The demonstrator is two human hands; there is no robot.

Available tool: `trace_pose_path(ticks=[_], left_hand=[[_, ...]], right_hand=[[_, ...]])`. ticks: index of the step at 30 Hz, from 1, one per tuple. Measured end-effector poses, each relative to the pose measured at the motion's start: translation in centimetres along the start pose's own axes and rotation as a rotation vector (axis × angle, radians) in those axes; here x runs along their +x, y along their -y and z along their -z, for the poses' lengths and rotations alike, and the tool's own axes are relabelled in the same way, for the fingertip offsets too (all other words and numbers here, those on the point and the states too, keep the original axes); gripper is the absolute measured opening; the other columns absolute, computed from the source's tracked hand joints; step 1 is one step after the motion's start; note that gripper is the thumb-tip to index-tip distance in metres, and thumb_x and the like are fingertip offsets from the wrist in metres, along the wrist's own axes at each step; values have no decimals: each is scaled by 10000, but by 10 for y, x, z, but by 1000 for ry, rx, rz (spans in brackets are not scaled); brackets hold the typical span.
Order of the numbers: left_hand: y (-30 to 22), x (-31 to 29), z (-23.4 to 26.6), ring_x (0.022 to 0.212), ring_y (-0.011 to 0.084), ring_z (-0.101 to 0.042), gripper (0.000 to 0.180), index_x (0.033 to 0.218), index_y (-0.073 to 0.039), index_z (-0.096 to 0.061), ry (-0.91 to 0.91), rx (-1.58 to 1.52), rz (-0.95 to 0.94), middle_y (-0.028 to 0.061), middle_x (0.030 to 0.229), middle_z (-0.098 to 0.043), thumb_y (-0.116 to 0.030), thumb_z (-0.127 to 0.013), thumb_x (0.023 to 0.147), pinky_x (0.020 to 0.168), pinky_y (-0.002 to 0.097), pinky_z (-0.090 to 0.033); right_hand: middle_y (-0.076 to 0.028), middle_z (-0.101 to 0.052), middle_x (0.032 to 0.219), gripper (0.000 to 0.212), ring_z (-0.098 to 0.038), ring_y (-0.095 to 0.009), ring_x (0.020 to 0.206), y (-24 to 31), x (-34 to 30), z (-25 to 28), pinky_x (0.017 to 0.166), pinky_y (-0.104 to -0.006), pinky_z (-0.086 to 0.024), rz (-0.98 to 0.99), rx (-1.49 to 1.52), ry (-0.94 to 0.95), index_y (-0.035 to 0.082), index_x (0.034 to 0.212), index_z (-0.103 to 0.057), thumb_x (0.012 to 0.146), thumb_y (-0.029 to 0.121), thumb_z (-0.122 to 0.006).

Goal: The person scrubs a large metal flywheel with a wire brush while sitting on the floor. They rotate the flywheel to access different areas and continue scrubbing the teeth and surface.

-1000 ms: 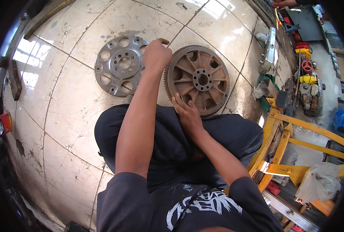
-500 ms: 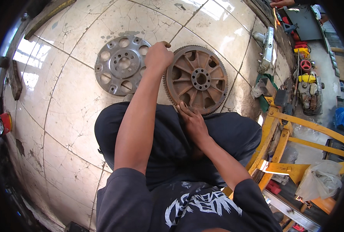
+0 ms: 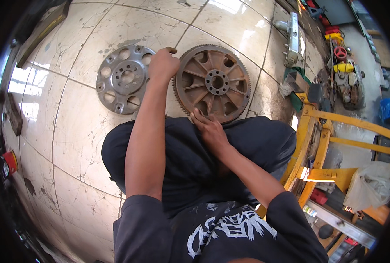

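Observation:
A rusty brown flywheel (image 3: 194, 78) with a toothed rim and spokes lies flat on the tiled floor before my knees. To its left lies a grey metal disc (image 3: 111, 101) with round holes, partly covered by my left arm. Between the two, my left hand (image 3: 163, 65) is closed beside the flywheel's left rim. Its curled fingers face away, so what they grip, if anything, is hidden. My right hand (image 3: 211, 132) rests with fingers stretched out on the flywheel's near rim.
On the right stands a yellow metal frame (image 3: 311, 136) with a clear plastic bag (image 3: 370, 186). Beyond it are a greasy machine part (image 3: 350, 90) and a long silver metal part (image 3: 292, 39). Wooden pieces (image 3: 14, 115) lie at the left.
The whole view has shifted and turned slightly. Both hands keep nearly the same places at the flywheel. Another person's hand at the top right has gone out of view.

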State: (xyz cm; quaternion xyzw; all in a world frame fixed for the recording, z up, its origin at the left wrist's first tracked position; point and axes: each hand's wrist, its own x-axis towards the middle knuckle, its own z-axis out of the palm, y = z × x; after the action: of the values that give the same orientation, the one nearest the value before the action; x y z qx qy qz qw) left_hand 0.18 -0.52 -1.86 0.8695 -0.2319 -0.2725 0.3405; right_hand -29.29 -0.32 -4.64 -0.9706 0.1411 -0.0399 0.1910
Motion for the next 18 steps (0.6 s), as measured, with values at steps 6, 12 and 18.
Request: trace_pose_path(ticks=[6, 12, 18], left_hand=[[-1, -4, 1, 1202, 347, -710, 477, 1303, -168, -762, 31, 46, 31, 201, 1243, -755, -139, -621, 848, 1029, 442, -557], [-1, -4, 2, 1214, 361, -703, 481, 1301, -178, -765, 18, 35, 42, 211, 1258, -748, -127, -606, 849, 1032, 447, -555], [0, -4, 0, 1203, 374, -704, 486, 1300, -169, -764, 16, 49, 15, 223, 1264, -740, -118, -601, 845, 1033, 451, -554]], right_hand=[[-170, -589, 1523, 567, -628, -374, 1234, 12, 28, 7, 1090, -462, -479, -132, 24, 85, 56, 1450, -625, 900, -22, -516], [-162, -601, 1512, 578, -635, -420, 1122, 9, 6, 13, 1030, -460, -514, -146, 15, 109, 49, 1449, -622, 878, -11, -555], [-139, -594, 1530, 598, -635, -420, 1078, 16, 41, 4, 1007, -461, -521, -123, 9, 35, 51, 1458, -615, 867, -23, -559]])
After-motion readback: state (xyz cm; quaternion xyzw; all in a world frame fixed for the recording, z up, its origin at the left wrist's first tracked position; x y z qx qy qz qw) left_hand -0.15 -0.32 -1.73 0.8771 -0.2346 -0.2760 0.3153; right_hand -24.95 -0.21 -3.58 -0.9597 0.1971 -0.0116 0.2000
